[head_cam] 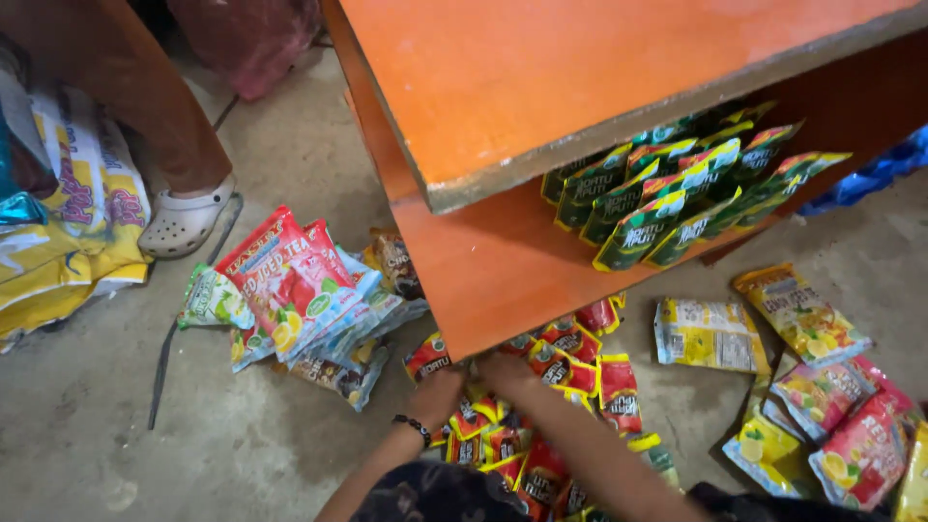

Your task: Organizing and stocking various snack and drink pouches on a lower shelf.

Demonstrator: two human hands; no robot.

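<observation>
Hands, left [437, 391] and right [505, 370], fingers curled among red sachets [570, 372] piled under them (grip itself hidden), apparently gathering loose stock lying at the orange shelf [503, 261] edge just beyond the fingertips.

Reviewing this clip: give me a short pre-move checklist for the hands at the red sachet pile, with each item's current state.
1. Both hands on the red sachets: ok; left hand and right hand reach into the pile under the shelf edge.
2. Firm grasp on a sachet: cannot tell; fingers are hidden.
3. Free room on the orange shelf beside the green sachets: ok.
4. Iced tea packets lie apart from the hands: ok.
5. Another person's shoe stands away from the pile: ok.
</observation>
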